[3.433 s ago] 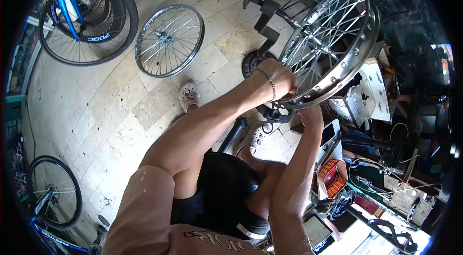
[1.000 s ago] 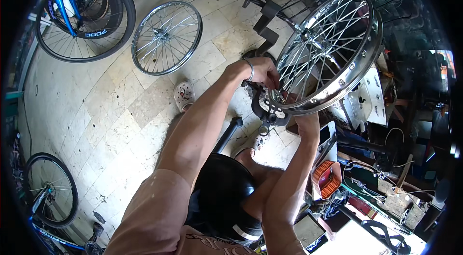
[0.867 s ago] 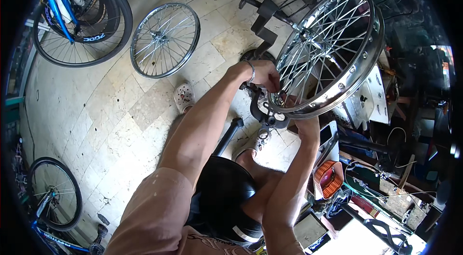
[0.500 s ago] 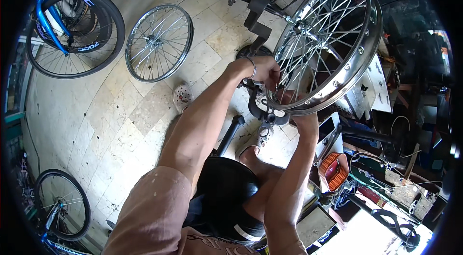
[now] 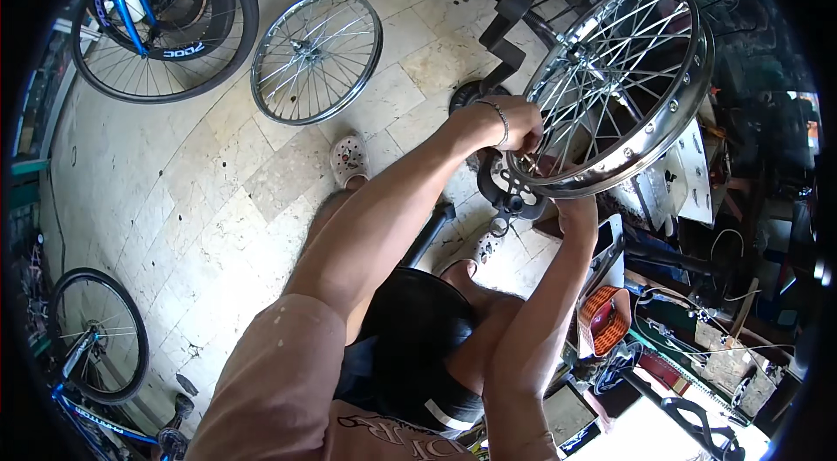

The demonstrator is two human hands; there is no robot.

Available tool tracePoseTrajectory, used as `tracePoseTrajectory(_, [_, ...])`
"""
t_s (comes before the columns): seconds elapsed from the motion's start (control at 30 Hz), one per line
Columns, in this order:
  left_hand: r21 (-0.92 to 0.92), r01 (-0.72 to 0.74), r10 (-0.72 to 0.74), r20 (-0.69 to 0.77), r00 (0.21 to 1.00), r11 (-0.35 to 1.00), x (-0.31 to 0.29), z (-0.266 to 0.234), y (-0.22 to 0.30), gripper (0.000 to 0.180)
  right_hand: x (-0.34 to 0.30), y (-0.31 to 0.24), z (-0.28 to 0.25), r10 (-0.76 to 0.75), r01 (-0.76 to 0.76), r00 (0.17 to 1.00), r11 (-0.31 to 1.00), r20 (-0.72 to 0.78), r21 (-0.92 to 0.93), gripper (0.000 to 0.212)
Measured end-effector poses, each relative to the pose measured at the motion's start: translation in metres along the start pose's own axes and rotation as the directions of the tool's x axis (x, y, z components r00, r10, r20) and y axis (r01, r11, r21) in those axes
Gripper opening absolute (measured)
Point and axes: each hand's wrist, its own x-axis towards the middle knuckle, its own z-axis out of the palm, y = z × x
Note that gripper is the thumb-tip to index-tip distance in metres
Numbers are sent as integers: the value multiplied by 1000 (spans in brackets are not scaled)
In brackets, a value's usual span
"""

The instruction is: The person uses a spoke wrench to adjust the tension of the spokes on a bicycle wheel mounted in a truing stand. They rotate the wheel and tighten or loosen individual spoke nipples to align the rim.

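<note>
A silver spoked bicycle wheel [image 5: 641,149] is mounted at a slant in a dark metal wheel stand [image 5: 504,32], to the right of centre. My left hand [image 5: 514,122], with a bracelet at the wrist, reaches the near-left part of the rim. Its fingers are closed together at the spokes; what they pinch is hidden. From below, my right hand [image 5: 577,206] comes up at the near side of the rim. The rim crosses in front of that hand, and its fingers show between the spokes, curled round the rim. A dark curved bracket [image 5: 507,199] of the stand lies just below my hands.
Another bare spoked wheel [image 5: 316,57] rests on the tiled floor [image 5: 218,191]. Blue-framed bike parts with a black tyre [image 5: 248,16] stand at far left, another blue bike [image 5: 96,334] at lower left. An orange basket [image 5: 603,321] and cluttered tools fill the right.
The whole view has shifted, so the wheel and stand appear further right and the floor wheel too. Both hands stay at the same near part of the rim.
</note>
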Motion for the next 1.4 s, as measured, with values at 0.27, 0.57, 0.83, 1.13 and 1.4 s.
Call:
tracePoseTrajectory(0.27, [-340,-23,61,102,993,940,27,31,-41,20,9,9,-14,112,-114,993,992,28,48,26])
tracePoseTrajectory(0.57, [276,27,-55,97,994,961,12,6,19,13,8,13,-16,27,-16,996,992,86,-127,33])
tracePoseTrajectory(0.83, [59,49,-46,-46,998,997,-16,-11,-3,7,7,6,-6,87,-85,990,996,112,-23,27])
tracePoseTrajectory(1.13, [-191,-20,35,74,997,981,3,16,-41,23,16,29,-8,-25,26,993,1000,112,-13,24])
tracePoseTrajectory(1.4, [-2,4,-4,4,1000,1000,-9,20,-6,11,18,19,-8,42,-1,983,975,179,-224,26])
